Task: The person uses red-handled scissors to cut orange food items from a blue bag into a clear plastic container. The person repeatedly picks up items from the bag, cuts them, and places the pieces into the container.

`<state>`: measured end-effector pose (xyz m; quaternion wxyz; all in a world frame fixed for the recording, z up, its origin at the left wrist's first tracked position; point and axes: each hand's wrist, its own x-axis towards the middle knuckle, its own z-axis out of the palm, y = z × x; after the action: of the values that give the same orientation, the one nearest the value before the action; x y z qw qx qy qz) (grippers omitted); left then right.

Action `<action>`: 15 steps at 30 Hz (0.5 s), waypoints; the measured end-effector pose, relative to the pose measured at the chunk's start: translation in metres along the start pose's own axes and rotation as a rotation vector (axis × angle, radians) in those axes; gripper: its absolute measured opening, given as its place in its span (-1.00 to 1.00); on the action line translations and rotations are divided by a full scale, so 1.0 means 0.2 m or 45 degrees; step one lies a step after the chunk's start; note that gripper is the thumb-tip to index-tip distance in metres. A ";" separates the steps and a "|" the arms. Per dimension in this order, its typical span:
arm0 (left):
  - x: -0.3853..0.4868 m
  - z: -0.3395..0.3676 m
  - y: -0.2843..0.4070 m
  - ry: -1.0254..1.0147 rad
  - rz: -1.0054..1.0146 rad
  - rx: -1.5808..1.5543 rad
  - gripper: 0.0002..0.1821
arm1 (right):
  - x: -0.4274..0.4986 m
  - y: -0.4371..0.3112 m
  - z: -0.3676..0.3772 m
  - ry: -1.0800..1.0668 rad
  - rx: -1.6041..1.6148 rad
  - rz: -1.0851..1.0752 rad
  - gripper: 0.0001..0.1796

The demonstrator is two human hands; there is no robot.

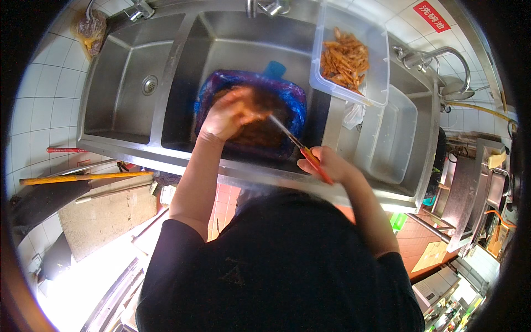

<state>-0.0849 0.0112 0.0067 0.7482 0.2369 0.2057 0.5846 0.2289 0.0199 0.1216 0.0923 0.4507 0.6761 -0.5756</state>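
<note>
My right hand (325, 165) grips the red and yellow handles of a pair of scissors (305, 150), whose metal blades point up and left and are blurred. The blade tips are close to a blurred orange-brown food piece (255, 115) in my left hand (228, 114). Both are over a crate lined with a blue-purple plastic bag (302, 103), which holds a dark brown mass in the middle sink basin. A clear plastic bin (383, 79) at the upper right holds a pile of orange-brown, finger-like food pieces (344, 60), perhaps chicken feet.
An empty-looking steel basin (137, 83) with a drain lies at the left. A second translucent bin (394, 137) stands in the right basin, beside a crumpled clear bag (353, 115). Taps line the back; a gooseneck tap (456, 54) curves at the right. The sink's front rim (257, 172) runs before me.
</note>
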 end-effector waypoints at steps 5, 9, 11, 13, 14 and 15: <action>0.00 -0.01 -0.03 0.139 -0.057 0.007 -0.60 | -0.06 0.03 -0.01 0.061 0.017 -0.131 -0.62; 0.00 -0.02 -0.09 0.184 -0.042 -0.124 -0.60 | -0.09 0.02 0.01 0.119 -0.028 -0.191 -0.56; 0.01 -0.03 -0.12 0.211 -0.040 -0.128 -0.61 | -0.10 0.01 0.03 0.130 -0.116 -0.159 -0.51; 0.02 -0.06 -0.15 0.312 -0.089 -0.159 -0.65 | -0.10 0.01 0.06 0.134 -0.270 -0.100 -0.46; 0.02 -0.06 -0.16 0.399 -0.133 -0.158 -0.67 | -0.10 0.01 0.07 0.154 -0.315 -0.082 -0.44; 0.02 -0.07 -0.17 0.347 -0.120 -0.194 -0.68 | -0.10 0.01 0.08 0.175 -0.384 -0.072 -0.41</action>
<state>-0.0660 0.0090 -0.0246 0.7558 0.0878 0.2713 0.5894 0.2357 -0.0039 0.1285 0.0963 0.4507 0.7719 -0.4379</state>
